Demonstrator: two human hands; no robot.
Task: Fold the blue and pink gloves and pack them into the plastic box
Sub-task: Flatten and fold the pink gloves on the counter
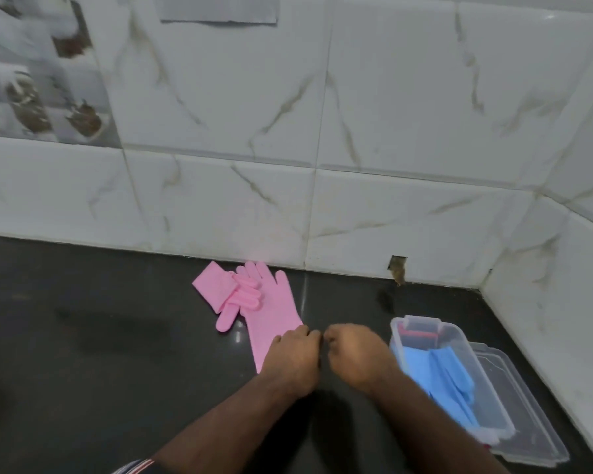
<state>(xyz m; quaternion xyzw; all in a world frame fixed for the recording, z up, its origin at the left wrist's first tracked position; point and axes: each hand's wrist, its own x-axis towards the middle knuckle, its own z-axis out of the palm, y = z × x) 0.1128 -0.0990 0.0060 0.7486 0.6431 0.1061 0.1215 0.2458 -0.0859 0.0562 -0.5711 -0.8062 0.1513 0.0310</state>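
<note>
A pink glove (271,302) lies flat on the dark counter, fingers pointing at the wall. A second pink glove (231,292) lies crumpled across its left side. My left hand (293,357) covers the flat glove's cuff, fingers curled at its right edge. My right hand (356,357) is a closed fist just right of it on the bare counter, knuckles almost touching the left hand, with nothing visible in it. The blue gloves (439,374) lie folded inside the clear plastic box (421,323) to the right.
The box's clear lid (528,405) lies flat under and beside the box, near the right wall. White marbled tiles (220,206) close the counter at the back and right. Dark counter (100,336) extends to the left.
</note>
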